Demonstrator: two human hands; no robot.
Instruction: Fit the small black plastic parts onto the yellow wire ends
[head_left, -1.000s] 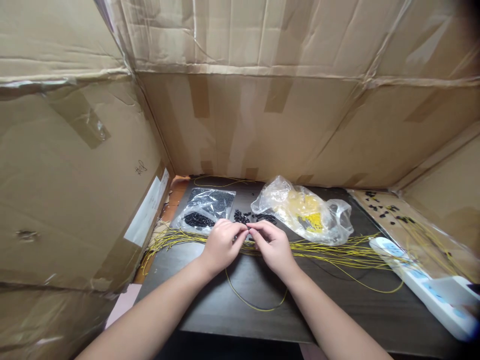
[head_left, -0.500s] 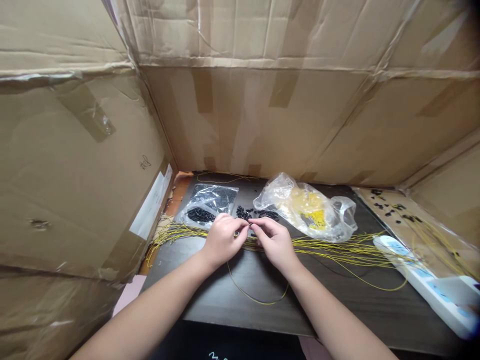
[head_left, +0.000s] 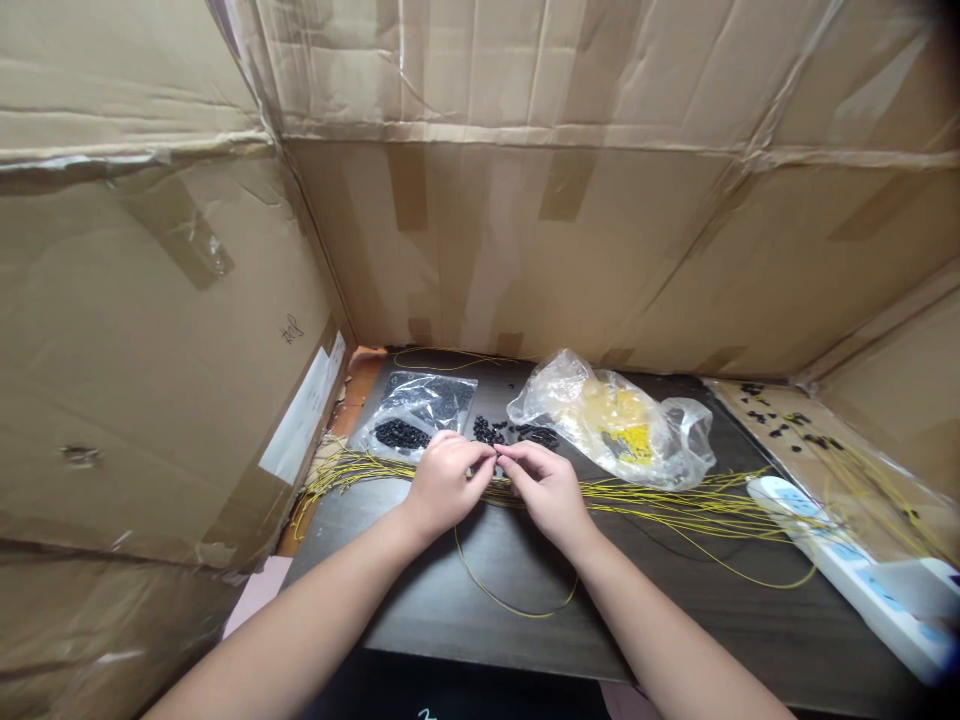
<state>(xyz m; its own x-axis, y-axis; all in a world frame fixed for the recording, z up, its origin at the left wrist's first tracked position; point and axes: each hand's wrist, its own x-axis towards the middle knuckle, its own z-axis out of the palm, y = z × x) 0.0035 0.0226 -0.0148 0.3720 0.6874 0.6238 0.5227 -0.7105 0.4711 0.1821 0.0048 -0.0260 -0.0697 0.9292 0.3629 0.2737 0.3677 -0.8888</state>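
Observation:
My left hand (head_left: 448,482) and my right hand (head_left: 546,492) meet fingertip to fingertip above the table. Both are closed in a pinch around a small dark piece, mostly hidden by the fingers. Below them a thin yellow wire (head_left: 517,612) hangs in a loop, its ends passing out of sight behind the hands. Under the hands a long bundle of yellow wires (head_left: 660,495) lies across the table. Just beyond the fingertips is a loose pile of small black parts (head_left: 487,429), with more black pieces (head_left: 537,434) to its right.
A clear bag of small black parts (head_left: 427,395) lies at back left. Back right sits a crumpled plastic bag with yellow pieces (head_left: 628,440). A white power strip (head_left: 840,555) runs along the right, beside cardboard bearing black-tipped wires (head_left: 825,440). Cardboard walls (head_left: 495,260) surround the dark table (head_left: 450,630).
My fingertips have drawn slightly closer together, hiding more of the small dark piece. The view has shifted very slightly; everything else stays in place.

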